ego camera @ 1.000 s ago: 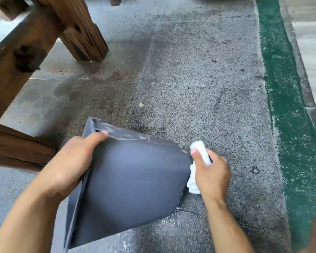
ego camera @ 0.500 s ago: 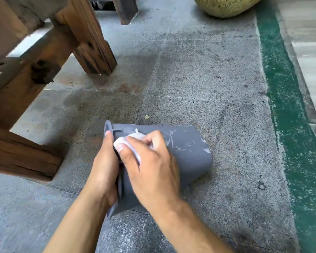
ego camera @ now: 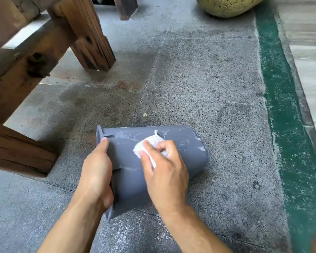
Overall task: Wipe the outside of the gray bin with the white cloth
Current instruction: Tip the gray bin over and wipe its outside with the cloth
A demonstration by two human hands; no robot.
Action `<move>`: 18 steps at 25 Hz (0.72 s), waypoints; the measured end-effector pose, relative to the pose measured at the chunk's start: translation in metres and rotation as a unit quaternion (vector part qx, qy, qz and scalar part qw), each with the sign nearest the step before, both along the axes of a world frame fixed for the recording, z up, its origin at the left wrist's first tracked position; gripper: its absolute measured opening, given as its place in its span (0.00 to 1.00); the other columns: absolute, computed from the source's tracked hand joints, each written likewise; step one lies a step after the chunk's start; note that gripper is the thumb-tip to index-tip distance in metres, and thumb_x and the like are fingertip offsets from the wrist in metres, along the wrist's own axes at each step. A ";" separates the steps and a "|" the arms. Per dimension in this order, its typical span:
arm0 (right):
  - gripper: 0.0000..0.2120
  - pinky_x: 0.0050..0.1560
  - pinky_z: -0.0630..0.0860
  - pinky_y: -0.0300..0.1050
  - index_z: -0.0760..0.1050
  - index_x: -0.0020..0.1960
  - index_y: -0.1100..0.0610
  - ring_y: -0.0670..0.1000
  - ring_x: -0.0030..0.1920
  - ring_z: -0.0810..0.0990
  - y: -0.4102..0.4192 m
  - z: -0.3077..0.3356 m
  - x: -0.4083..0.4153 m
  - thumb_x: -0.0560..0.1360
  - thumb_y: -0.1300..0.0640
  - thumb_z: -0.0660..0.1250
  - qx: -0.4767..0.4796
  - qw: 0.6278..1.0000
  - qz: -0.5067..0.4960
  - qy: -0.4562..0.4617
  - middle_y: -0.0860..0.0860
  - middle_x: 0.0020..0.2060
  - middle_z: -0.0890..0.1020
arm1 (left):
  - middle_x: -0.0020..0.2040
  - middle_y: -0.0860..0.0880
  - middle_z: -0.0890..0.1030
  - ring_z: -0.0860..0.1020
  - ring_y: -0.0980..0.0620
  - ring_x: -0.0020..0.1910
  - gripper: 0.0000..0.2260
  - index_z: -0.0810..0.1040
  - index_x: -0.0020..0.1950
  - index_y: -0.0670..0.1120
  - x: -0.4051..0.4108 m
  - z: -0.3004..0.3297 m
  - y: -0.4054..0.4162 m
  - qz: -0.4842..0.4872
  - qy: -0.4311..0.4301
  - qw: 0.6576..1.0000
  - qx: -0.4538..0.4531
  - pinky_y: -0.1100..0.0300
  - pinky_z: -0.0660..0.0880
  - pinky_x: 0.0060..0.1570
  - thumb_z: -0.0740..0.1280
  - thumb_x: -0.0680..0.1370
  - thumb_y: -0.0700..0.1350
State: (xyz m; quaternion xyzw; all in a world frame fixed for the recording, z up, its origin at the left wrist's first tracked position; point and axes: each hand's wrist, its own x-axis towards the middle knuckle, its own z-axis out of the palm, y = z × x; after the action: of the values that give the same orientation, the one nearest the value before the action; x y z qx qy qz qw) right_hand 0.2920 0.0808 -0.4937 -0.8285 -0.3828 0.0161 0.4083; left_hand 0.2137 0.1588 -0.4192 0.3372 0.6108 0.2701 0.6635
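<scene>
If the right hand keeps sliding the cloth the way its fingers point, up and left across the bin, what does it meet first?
Probably the white smears on the gray bin just ahead of the white cloth under the right hand. Beyond them come the bin's rim and the left hand gripping it; depth is unclear.

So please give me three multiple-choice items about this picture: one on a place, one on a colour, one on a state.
1. Where does the white cloth lie?
A. on the gray bin's upper side
B. on the green stripe
C. on the wooden beam

2. What colour is the floor stripe at the right?
A. red
B. green
C. yellow

3. How is the bin?
A. upright
B. hanging
C. lying on its side

Key: 1 A, the right hand presses the cloth onto the bin; 2 B, the stripe is green; 3 C, the left hand grips its rim and it lies on the floor.
</scene>
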 end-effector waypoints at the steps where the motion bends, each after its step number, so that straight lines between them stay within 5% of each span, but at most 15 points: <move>1: 0.13 0.38 0.79 0.46 0.84 0.57 0.45 0.52 0.42 0.80 -0.002 -0.009 0.010 0.75 0.46 0.68 -0.002 1.000 -0.015 0.006 0.47 0.48 0.77 | 0.37 0.50 0.89 0.87 0.52 0.33 0.16 0.82 0.55 0.47 -0.002 0.000 0.002 0.011 0.007 1.000 -0.002 0.53 0.80 0.42 0.60 0.84 0.56; 4: 0.10 0.40 0.82 0.50 0.84 0.55 0.50 0.53 0.40 0.80 -0.010 -0.040 0.056 0.75 0.50 0.70 -0.013 0.994 -0.100 0.043 0.49 0.49 0.76 | 0.37 0.51 0.88 0.86 0.51 0.33 0.13 0.81 0.52 0.48 -0.003 0.003 0.005 0.038 0.011 0.999 -0.008 0.53 0.79 0.41 0.61 0.83 0.55; 7: 0.12 0.40 0.83 0.54 0.84 0.55 0.56 0.54 0.39 0.80 -0.026 -0.075 0.109 0.78 0.49 0.69 -0.084 0.959 -0.217 0.161 0.51 0.49 0.77 | 0.44 0.48 0.89 0.86 0.47 0.43 0.15 0.81 0.53 0.50 -0.001 0.005 0.004 0.009 0.006 1.000 -0.023 0.47 0.81 0.52 0.62 0.82 0.59; 9: 0.13 0.39 0.82 0.50 0.85 0.56 0.54 0.57 0.39 0.81 -0.042 -0.089 0.125 0.78 0.48 0.68 -0.129 0.930 -0.264 0.219 0.55 0.48 0.82 | 0.49 0.47 0.89 0.86 0.45 0.48 0.17 0.82 0.55 0.50 -0.001 0.005 0.005 -0.011 0.002 1.000 -0.029 0.45 0.79 0.59 0.62 0.81 0.61; 11: 0.13 0.39 0.74 0.42 0.85 0.57 0.54 0.55 0.39 0.78 -0.051 -0.081 0.121 0.78 0.50 0.68 -0.101 0.925 -0.291 0.224 0.56 0.48 0.81 | 0.48 0.46 0.90 0.88 0.46 0.44 0.18 0.83 0.57 0.49 -0.002 0.005 0.011 -0.013 -0.013 0.999 -0.027 0.47 0.81 0.55 0.61 0.82 0.60; 14: 0.11 0.40 0.69 0.32 0.85 0.57 0.55 0.50 0.39 0.74 -0.041 -0.035 0.103 0.78 0.52 0.70 0.009 0.948 -0.264 0.180 0.50 0.46 0.76 | 0.39 0.47 0.89 0.87 0.50 0.34 0.15 0.82 0.56 0.47 -0.003 0.006 0.018 -0.016 -0.038 0.999 -0.017 0.55 0.82 0.37 0.59 0.84 0.54; 18: 0.08 0.37 0.66 0.21 0.87 0.52 0.49 0.43 0.36 0.77 -0.015 0.035 0.050 0.74 0.55 0.74 0.083 0.983 -0.084 0.141 0.48 0.41 0.78 | 0.40 0.45 0.89 0.87 0.49 0.34 0.13 0.82 0.54 0.46 0.001 0.004 0.016 -0.003 -0.047 0.999 -0.018 0.56 0.82 0.31 0.61 0.83 0.52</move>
State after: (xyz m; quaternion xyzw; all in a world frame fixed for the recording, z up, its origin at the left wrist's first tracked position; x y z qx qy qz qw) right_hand 0.3416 0.0655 -0.4591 -0.8102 -0.2507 0.0669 0.5255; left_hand 0.2144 0.1752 -0.4150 0.3141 0.5824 0.2730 0.6983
